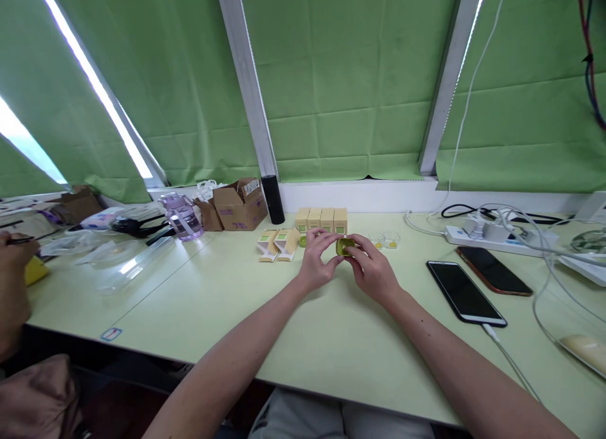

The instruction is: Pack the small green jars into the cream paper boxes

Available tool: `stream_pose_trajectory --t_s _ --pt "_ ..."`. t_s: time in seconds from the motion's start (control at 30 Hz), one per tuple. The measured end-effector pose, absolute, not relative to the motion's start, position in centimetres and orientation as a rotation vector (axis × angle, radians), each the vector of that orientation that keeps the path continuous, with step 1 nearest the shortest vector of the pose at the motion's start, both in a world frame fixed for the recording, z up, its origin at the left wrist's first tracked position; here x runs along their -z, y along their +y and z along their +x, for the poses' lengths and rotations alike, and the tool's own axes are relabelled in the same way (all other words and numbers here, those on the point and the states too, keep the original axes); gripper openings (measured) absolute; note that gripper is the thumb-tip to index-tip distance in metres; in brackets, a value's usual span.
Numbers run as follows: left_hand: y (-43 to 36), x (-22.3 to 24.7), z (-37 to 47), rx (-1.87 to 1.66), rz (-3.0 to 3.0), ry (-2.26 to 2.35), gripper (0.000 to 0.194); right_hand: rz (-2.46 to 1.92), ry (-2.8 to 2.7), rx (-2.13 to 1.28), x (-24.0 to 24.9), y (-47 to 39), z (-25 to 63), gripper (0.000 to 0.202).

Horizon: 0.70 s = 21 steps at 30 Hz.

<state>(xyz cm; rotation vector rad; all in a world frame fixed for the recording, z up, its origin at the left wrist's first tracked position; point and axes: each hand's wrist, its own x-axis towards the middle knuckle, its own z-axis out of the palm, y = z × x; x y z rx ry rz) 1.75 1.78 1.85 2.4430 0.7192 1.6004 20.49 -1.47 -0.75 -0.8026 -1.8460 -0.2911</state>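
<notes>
Pinching a small olive-green container [344,247] between the fingertips of left hand [319,258] and right hand [376,272], over the table [322,344] near four upright cartons [327,218], seemingly done, with two open cartons [285,242] to their left, apparently unfinished.

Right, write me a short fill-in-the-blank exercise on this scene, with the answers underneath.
1. Of the left hand and right hand, ____ touch the small green container.
2. The row of upright cardboard boxes behind the hands numbers ____.
3. As the camera sees it, the black cylinder stands to the ____ of the brown carton.
4. Near the power strip lie ____ phones.

Missing words: both; four; right; two.
</notes>
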Motion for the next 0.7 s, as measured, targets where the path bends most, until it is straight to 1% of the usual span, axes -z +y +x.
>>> stream_pose_trajectory --t_s 0.2,0.5,0.7 --pt "1.64 -1.95 1.79 -1.599 2.445 0.729 0.039 -0.794 -1.858 0.279 0.64 -1.49 20.48 0.028" --pt "1.87 -1.66 1.69 -1.582 2.449 0.734 0.039 -0.797 -1.843 0.251 0.47 -1.59 20.31 0.025" --pt "1.50 -1.87 1.52 -1.576 2.455 0.709 0.044 -0.785 -1.755 0.161 0.47 -1.60 20.40 0.028"
